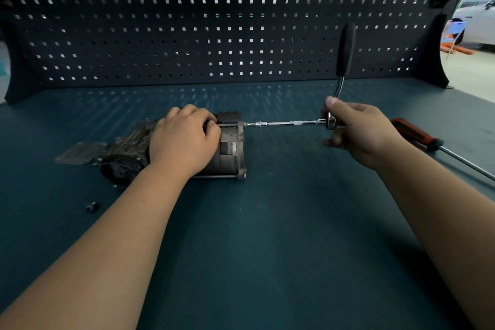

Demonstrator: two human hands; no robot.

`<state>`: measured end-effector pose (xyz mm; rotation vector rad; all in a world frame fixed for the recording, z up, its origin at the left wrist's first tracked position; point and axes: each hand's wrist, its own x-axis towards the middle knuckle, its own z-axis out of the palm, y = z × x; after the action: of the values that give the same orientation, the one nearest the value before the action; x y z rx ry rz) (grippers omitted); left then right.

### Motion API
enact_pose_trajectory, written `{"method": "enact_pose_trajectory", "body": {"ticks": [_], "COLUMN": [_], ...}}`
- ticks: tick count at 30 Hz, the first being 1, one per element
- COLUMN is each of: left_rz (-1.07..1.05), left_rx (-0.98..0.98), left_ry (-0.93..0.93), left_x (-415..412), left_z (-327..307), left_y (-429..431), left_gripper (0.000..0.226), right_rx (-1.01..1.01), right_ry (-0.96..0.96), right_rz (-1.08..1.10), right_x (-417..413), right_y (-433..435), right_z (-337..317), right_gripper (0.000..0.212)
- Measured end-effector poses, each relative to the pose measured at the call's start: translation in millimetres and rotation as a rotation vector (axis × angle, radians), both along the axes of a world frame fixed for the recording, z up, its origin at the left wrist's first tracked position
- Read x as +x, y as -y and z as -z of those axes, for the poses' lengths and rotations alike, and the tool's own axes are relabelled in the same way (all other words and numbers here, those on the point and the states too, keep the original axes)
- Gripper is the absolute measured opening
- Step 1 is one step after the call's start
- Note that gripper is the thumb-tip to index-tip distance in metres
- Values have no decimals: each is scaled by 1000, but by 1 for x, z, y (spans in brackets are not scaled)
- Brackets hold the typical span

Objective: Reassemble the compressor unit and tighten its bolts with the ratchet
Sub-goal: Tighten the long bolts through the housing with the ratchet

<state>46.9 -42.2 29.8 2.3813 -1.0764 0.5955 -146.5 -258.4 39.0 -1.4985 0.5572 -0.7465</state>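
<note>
The grey metal compressor unit (230, 150) lies on its side on the teal bench, left of centre. My left hand (184, 139) grips its body from above, fingers curled over the far side. The ratchet (345, 53) stands with its black handle pointing up; a chrome extension bar (289, 123) runs left from its head to a bolt at the unit's upper right corner. My right hand (356, 131) holds the ratchet head, thumb on top.
A thin metal plate (77, 153) lies left of the unit. A loose bolt (92, 206) sits on the bench (267, 222) in front. A red-and-black handled screwdriver (417, 135) lies at the right. A perforated back panel (214, 21) closes the rear.
</note>
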Motion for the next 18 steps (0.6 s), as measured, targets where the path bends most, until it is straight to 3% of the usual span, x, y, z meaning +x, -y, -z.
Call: {"method": "enact_pose_trajectory", "body": {"ticks": [6,9,12,15,18], "left_rz": [4,0,-2,-3,0], "left_rx": [-15,-14,-6,1,-2], "left_ry": [0,-1,-6,-8,-4], "left_x": [0,0,0,1,1], "left_z": [0,0,0,0,0], "left_y": [0,0,0,0,0], "left_gripper": [32,32,32,33,32], "right_rx": [141,107,-135,-295,-454], "right_ry": [-250,-209,-176,-129,-189], "right_rz": [184,131,154,72,39], "right_x": [10,8,5,0,-7], "right_y": [-11,-11,-6,-1,7], "right_z": [1,1,4,1,-3], "right_gripper": [47,45,37,10,25]}}
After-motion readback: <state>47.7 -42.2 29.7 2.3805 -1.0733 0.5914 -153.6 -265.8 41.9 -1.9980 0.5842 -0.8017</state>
